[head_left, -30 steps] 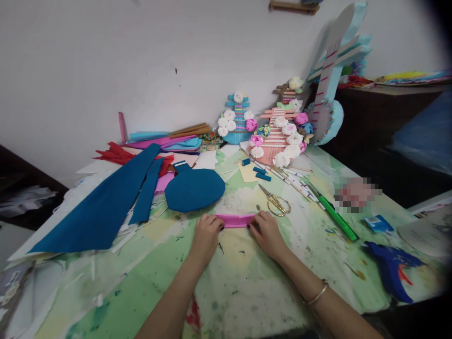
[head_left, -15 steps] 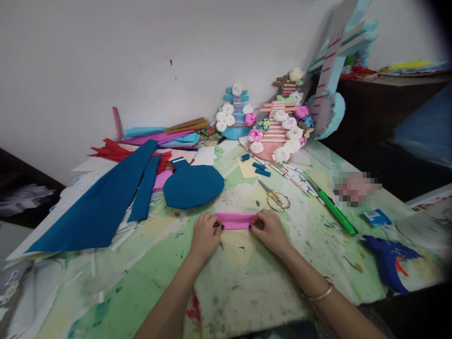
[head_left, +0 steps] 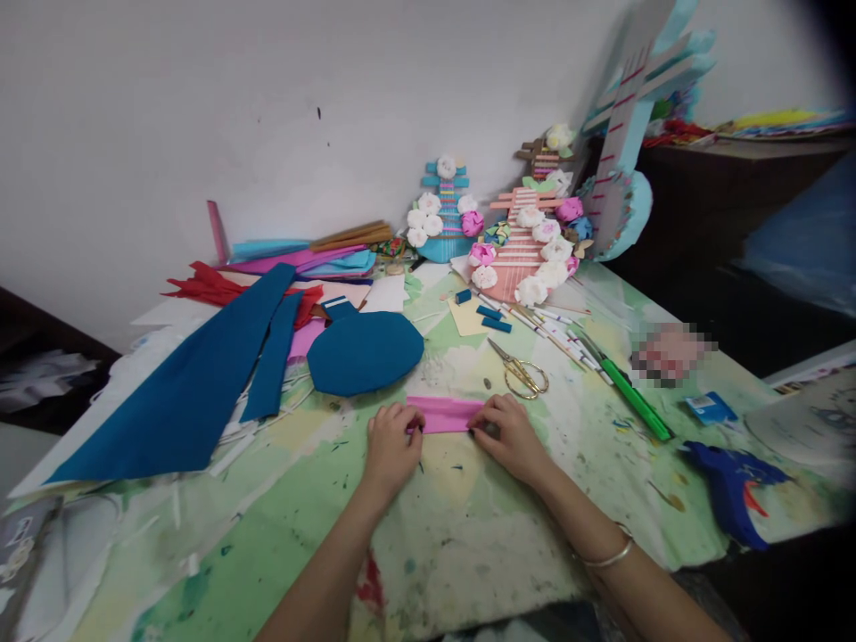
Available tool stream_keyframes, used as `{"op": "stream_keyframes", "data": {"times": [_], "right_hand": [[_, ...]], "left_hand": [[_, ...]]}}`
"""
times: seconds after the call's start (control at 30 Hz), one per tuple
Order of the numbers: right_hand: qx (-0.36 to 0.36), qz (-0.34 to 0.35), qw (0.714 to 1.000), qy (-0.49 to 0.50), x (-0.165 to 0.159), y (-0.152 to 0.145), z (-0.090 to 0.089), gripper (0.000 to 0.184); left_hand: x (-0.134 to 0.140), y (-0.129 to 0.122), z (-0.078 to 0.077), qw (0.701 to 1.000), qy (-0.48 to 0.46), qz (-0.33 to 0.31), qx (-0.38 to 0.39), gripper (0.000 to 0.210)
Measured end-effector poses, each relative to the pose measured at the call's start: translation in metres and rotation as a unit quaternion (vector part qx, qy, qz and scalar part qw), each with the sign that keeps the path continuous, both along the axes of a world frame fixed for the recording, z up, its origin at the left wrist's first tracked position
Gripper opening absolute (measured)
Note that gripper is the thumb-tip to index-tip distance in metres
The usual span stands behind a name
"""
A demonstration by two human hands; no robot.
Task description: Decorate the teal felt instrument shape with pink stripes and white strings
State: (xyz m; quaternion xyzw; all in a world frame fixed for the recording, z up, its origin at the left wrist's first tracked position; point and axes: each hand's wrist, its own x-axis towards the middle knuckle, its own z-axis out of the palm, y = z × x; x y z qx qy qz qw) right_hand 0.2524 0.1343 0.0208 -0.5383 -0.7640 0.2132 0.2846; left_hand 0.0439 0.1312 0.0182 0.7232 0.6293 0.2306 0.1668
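Observation:
A folded strip of pink paper (head_left: 445, 415) lies flat on the table in front of me. My left hand (head_left: 393, 439) pinches its left end, and my right hand (head_left: 506, 434) pinches the right end, with a bracelet on that wrist. Just beyond the strip on the left rests a dark blue rounded paper cutout (head_left: 365, 352) with a short neck. Gold-handled scissors (head_left: 520, 368) lie past my right hand, blades pointing away to the left. Small dark blue rolled pieces (head_left: 496, 325) sit behind the scissors.
Large blue paper pieces (head_left: 180, 383) and red crepe scraps (head_left: 227, 290) cover the left side. Flower-decorated paper instruments (head_left: 522, 241) stand against the wall. To the right lie a green utility knife (head_left: 637, 399), a blue glue gun (head_left: 732, 486) and a blue packet (head_left: 710, 408).
Both hands keep their pinch on the pink paper strip, with fingers shifted slightly along it. The whole view has moved a little; the other objects lie where they were.

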Motion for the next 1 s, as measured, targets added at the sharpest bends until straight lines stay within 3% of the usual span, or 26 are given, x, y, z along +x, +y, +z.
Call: {"op": "stream_keyframes", "data": {"times": [0.23,0.4,0.57,1.0], "right_hand": [[-0.016,-0.029,0.999,-0.010,-0.005,0.005,-0.002,0.008],[-0.019,-0.047,0.999,-0.009,-0.005,0.007,-0.002,0.006],[-0.009,-0.064,0.998,-0.008,-0.004,0.009,-0.004,0.008],[0.017,-0.022,1.000,0.007,0.003,0.008,-0.009,0.014]], "left_hand": [[-0.010,-0.001,0.005,0.997,-0.047,-0.061,0.021,0.020],[-0.015,-0.004,0.006,0.995,-0.015,-0.091,0.044,0.016],[-0.013,-0.005,0.001,0.994,0.018,-0.078,0.079,0.005],[-0.009,0.002,-0.003,0.998,-0.034,-0.038,0.046,0.011]]}}
